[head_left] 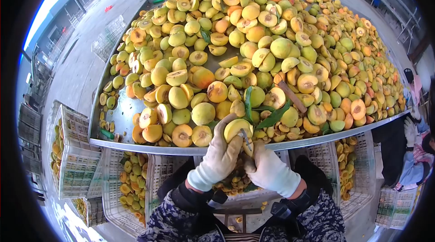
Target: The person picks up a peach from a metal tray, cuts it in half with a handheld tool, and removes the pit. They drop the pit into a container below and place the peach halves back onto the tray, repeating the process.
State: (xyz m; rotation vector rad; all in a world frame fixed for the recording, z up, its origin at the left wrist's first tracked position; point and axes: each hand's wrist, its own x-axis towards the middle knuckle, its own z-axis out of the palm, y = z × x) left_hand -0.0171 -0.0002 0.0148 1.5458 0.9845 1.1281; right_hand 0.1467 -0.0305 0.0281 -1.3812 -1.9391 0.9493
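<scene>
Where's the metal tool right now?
The metal tool is below centre in the head view, by the tray's near rim, against the fruit in the left hand, with the right hand at its lower right.

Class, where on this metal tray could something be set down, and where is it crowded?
The tray shows bare metal at near left, between the fruit heap and the left rim, behind a green object. A smaller gap lies mid-heap, ringed by fruit. Crowded: the right side, and ahead of the left hand and right hand.
</scene>
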